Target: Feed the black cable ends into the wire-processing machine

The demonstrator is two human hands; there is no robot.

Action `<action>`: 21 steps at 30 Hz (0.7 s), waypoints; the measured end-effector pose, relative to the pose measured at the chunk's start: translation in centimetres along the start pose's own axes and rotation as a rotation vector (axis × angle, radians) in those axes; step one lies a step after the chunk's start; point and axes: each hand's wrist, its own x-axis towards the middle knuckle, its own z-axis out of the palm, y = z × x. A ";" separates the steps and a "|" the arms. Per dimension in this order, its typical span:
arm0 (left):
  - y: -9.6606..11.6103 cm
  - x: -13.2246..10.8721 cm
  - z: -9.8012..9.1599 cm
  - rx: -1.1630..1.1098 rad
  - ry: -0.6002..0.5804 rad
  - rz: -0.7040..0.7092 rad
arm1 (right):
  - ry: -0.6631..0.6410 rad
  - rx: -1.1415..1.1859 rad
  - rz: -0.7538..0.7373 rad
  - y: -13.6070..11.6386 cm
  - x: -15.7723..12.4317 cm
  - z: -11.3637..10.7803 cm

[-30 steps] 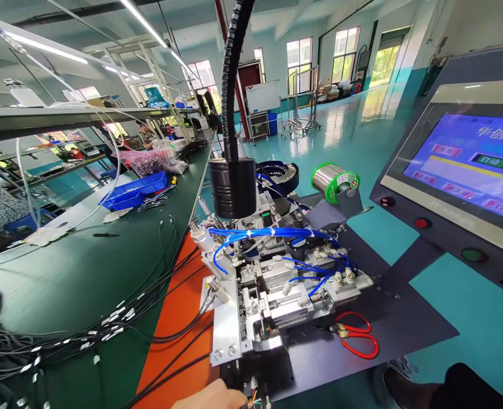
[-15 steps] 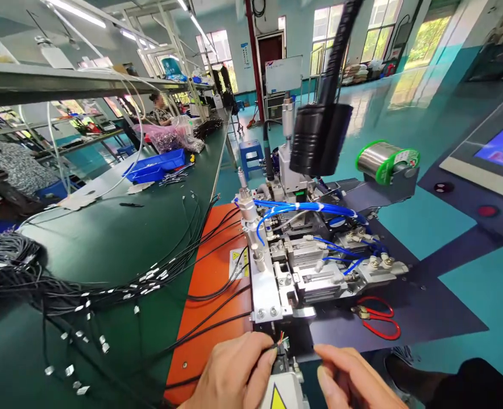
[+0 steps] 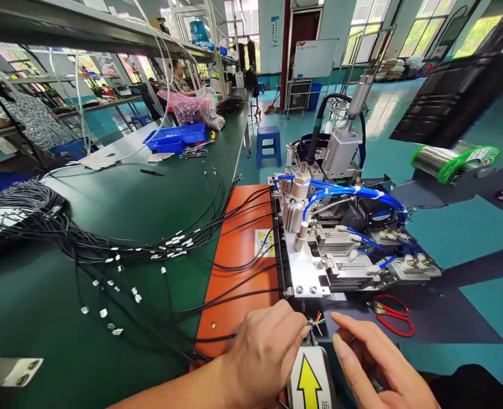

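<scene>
My left hand (image 3: 272, 341) pinches the end of a black cable, and thin coloured wires (image 3: 318, 322) in red, yellow, green and white fan out past the fingertips. Just below is a white fixture block (image 3: 311, 375) with a yellow arrow. To its right my right hand (image 3: 374, 358) stands with thumb and index finger a little apart and nothing visible between them. Directly ahead of both hands is a metal machine (image 3: 306, 272) with pneumatic cylinders and blue hoses (image 3: 357, 192). More black cables (image 3: 246, 264) lie across its orange plate (image 3: 229, 272).
Red-handled scissors (image 3: 391, 312) lie on the dark plate right of the machine. A green-rimmed solder wire spool (image 3: 453, 162) and a black nozzle-like part (image 3: 456, 102) stand at right. On the green table (image 3: 140, 221) are a cable bundle (image 3: 80, 238) and a blue tray (image 3: 177, 138). People sit at far left.
The camera view has turned left, so the machine appears further right. My left hand still pinches the cable end, whose coloured wires now show more spread. My right hand stays beside it.
</scene>
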 end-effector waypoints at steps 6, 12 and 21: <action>0.7 -0.3 -1.3 -0.160 0.025 -0.048 | 0.087 0.010 0.129 -1.3 0.3 -0.7; 1.2 -0.5 -1.1 -0.315 -0.004 -0.195 | 0.060 0.053 0.138 -1.6 -0.2 0.0; 0.9 -1.3 0.2 -0.300 0.017 -0.186 | 0.020 0.069 0.113 -1.7 -0.4 1.6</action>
